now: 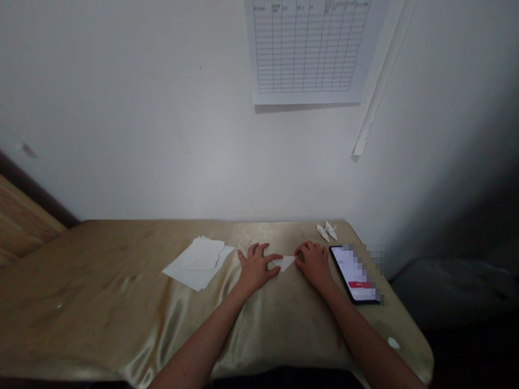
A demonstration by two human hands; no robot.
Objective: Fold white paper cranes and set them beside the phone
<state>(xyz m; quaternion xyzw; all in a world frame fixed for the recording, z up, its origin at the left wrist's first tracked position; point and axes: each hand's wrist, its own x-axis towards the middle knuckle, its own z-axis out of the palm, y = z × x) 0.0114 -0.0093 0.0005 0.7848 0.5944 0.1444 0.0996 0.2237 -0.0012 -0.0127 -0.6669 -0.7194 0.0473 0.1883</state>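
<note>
Between my hands a small folded piece of white paper [287,263] lies low over the cloth, its point toward me. My left hand [258,266] has thumb and index finger on the paper's left end, while its other fingers spread away. At the right corner, the thumb and fingertips of my right hand [314,263] close on the paper, with the remaining fingers curled. To the left of my left hand rests a loose stack of white paper sheets [197,262]. Two small folded paper figures [326,231] sit beyond my right hand, near the wall.
A shiny gold-brown cloth [101,302] covers the table and wrinkles at the front. Right of my right forearm lies a phone [354,275] with its screen lit. A small white scrap [393,343] is near the right edge. A printed chart [308,54] hangs on the wall.
</note>
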